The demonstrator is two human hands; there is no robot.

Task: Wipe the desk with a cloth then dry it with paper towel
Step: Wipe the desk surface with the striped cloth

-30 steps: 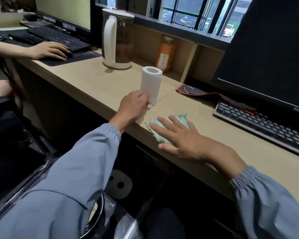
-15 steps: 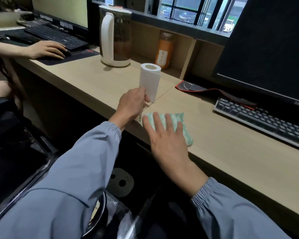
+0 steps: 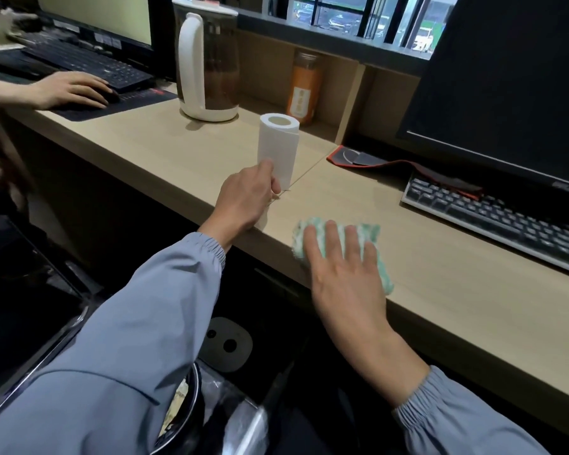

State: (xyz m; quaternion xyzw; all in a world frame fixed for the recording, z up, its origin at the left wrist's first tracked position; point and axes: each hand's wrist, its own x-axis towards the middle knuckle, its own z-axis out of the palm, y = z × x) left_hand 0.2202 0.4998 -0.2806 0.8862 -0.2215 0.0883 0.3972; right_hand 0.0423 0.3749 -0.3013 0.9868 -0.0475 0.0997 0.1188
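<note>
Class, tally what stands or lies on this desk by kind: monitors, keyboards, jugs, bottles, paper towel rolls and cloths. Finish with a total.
Monitors: 2
Keyboards: 2
Jug: 1
Orange bottle: 1
Paper towel roll: 1
Cloth: 1
Total: 8

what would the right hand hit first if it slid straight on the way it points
Bare desk lies ahead of the right hand; it would likely brush the paper towel roll first, though depth is unclear.
</note>
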